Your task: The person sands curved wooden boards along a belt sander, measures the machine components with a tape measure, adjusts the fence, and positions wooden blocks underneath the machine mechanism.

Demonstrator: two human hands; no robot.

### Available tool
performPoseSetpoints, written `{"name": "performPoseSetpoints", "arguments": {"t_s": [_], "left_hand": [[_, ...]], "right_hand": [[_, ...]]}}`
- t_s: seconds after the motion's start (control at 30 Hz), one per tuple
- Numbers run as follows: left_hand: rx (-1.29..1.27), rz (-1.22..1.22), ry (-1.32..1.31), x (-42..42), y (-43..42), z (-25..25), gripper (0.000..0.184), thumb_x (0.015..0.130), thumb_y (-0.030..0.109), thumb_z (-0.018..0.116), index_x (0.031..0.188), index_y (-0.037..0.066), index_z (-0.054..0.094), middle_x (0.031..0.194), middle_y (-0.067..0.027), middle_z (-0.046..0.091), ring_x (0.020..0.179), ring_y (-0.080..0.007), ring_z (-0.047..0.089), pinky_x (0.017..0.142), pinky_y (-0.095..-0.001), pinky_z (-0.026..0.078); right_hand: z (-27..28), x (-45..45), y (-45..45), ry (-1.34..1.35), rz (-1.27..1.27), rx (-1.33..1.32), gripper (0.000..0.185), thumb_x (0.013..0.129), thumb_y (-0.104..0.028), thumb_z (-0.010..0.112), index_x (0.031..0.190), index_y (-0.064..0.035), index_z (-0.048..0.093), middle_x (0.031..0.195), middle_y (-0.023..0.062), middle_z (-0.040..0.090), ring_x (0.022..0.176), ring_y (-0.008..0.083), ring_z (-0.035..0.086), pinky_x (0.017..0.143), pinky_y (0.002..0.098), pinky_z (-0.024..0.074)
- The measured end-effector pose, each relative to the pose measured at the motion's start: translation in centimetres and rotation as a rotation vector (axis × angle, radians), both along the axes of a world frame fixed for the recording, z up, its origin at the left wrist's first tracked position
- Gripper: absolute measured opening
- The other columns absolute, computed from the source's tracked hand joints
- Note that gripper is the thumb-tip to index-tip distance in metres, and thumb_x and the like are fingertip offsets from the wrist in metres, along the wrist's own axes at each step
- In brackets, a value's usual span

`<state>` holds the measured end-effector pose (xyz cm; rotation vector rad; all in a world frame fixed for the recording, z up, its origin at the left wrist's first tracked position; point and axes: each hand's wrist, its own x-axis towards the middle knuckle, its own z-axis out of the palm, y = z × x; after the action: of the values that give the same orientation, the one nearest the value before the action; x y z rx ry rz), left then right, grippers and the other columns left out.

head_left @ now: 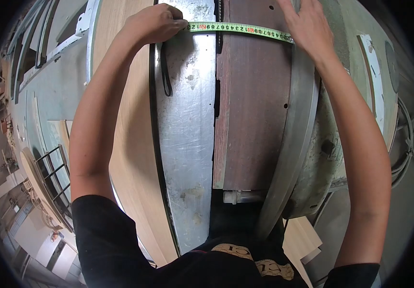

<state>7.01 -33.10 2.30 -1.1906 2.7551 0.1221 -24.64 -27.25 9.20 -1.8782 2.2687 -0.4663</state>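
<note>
My left hand [154,24] is closed around the body of a tape measure, whose case is hidden by the fingers. A black wrist strap [165,74] hangs below it. The yellow-green tape blade [240,29] stretches to the right across a metal strip [187,120] and a reddish-brown board [255,105]. Its low-numbered end meets a long metal rail [296,110]. Beside that end is my right hand [311,29], thumb and fingers stretched apart, fingertips cut off by the top edge. Whether it presses on the blade, I cannot tell.
A pale wood panel [135,158] runs along the left of the metal strip. Right of the rail is a worn machine part [320,158]. Coiled cables [404,144] hang at the far right. Boards and a black metal rack [55,165] stand at the left.
</note>
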Motion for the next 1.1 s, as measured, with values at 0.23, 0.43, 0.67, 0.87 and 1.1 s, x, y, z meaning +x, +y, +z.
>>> {"name": "performPoseSetpoints", "arguments": {"t_s": [0.23,0.43,0.67,0.87,1.1], "left_hand": [[-0.009,-0.009,0.002,0.3,-0.3,-0.4,0.025,0.105,0.024,0.057,0.116,0.014,0.078,0.11,-0.0104,0.075,0.093,-0.0274,0.074,0.085,-0.0388,0.062],[0.077,0.099,0.018,0.0,0.0,0.1,0.028,0.105,0.029,0.057,0.117,0.014,0.078,0.112,-0.0106,0.075,0.094,-0.0279,0.074,0.085,-0.0397,0.061],[0.152,0.292,0.017,-1.5,0.8,1.4,0.03,0.105,0.032,0.057,0.115,0.013,0.078,0.11,-0.0108,0.075,0.092,-0.0285,0.074,0.085,-0.0397,0.061],[0.192,0.357,0.01,-2.0,1.2,2.1,0.032,0.105,0.034,0.057,0.115,0.01,0.077,0.109,-0.0111,0.076,0.091,-0.0286,0.074,0.085,-0.0394,0.061],[0.166,0.329,0.026,-1.4,0.8,1.1,0.032,0.106,0.033,0.056,0.116,0.012,0.077,0.11,-0.0102,0.075,0.093,-0.0274,0.074,0.086,-0.039,0.061]], "right_hand": [[0.1,0.1,0.0,-0.01,-0.001,-0.006,0.09,0.101,-0.061,0.045,0.16,0.0043,0.025,0.155,0.0284,0.041,0.142,0.0438,0.043,0.117,0.0487,0.0361],[0.0,0.0,0.0,-0.002,0.002,-0.015,0.09,0.101,-0.06,0.046,0.16,0.0041,0.025,0.154,0.0283,0.042,0.141,0.0438,0.044,0.116,0.0485,0.0368],[-0.2,-0.1,-0.1,-0.001,0.008,-0.031,0.09,0.101,-0.06,0.046,0.159,0.0042,0.025,0.153,0.0285,0.042,0.14,0.0443,0.045,0.116,0.0487,0.0371],[-0.2,-0.1,0.0,0.0,0.012,-0.024,0.089,0.101,-0.06,0.046,0.159,0.0042,0.024,0.153,0.0283,0.042,0.14,0.0441,0.045,0.116,0.0485,0.0375],[-0.1,-0.1,0.0,-0.003,0.009,-0.016,0.089,0.101,-0.06,0.046,0.159,0.0041,0.024,0.153,0.0282,0.042,0.14,0.0439,0.045,0.115,0.0483,0.0377]]}}
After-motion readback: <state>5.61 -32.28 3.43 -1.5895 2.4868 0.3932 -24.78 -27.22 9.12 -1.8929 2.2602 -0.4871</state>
